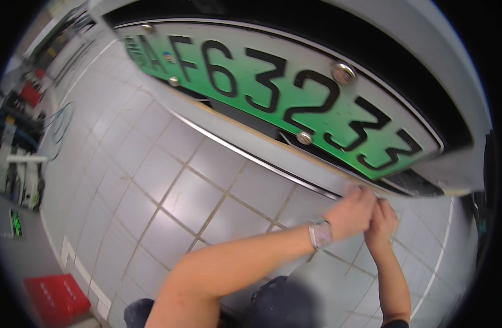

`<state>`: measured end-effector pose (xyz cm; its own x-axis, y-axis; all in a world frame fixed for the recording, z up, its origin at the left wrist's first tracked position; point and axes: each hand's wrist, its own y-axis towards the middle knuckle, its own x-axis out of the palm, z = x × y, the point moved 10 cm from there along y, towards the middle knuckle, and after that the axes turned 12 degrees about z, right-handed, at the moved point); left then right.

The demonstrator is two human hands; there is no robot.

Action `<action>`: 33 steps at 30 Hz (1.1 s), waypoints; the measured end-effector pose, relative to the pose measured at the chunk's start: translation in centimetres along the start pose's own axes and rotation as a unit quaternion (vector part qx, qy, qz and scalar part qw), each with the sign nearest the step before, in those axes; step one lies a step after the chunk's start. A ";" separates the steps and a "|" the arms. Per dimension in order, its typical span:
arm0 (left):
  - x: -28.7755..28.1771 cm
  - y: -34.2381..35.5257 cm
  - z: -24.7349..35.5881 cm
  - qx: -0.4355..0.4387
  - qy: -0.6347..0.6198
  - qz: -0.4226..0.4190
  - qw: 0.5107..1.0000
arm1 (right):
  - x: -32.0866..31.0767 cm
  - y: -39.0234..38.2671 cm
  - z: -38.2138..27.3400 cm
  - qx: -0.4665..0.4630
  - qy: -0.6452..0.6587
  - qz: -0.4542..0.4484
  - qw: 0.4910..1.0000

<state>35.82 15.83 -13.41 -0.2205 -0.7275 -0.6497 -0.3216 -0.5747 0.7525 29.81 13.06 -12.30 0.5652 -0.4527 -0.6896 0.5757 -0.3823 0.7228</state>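
A green-and-white licence plate [234, 82] is fixed by round metal screws to the back of a pale car panel [453, 65]. Below it runs a bright trim strip [251, 156] with a dark line along its edge. At the strip's right-hand end, my left hand [356, 210] is closed, its fingertips blurred against the panel's lower edge. A wristwatch [320, 234] is on that arm. Right beside it, almost touching, my right hand [381, 220] has its fingers bent in a pinch. Whatever lies between the fingers of both hands is too small and blurred to make out.
Pale tiles [180, 186] cover the floor under the car panel. A red box [57, 298] stands at the lower left. Farther up that side are white equipment [21, 164] and a blue hose [58, 128]. My dark-clothed knee [283, 300] is close below my arms.
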 end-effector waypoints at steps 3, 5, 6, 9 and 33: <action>0.9 0.3 0.9 -0.005 0.035 -0.016 0.999 | 0.4 -0.2 1.0 0.010 0.048 0.031 0.998; 0.1 -0.8 -1.0 -0.024 -0.001 -0.011 1.000 | 1.6 0.0 -0.1 0.010 0.077 0.046 0.996; -0.8 -1.5 -2.2 -0.044 -0.034 -0.007 0.998 | 1.9 0.1 -1.3 0.005 0.093 0.050 0.994; -3.7 -3.9 -7.2 -0.042 -0.053 0.004 0.998 | 5.1 1.8 -5.5 -0.020 0.089 0.051 0.995; -12.4 -15.0 -29.4 0.010 -0.140 0.071 0.987 | 15.1 16.4 -26.1 -0.036 0.028 0.106 0.993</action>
<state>70.49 22.45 -13.46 -0.5106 -0.6663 -0.5435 -0.2863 -0.4643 0.8381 63.22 20.96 -12.04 0.7090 -0.4700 -0.5257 0.4808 -0.2232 0.8479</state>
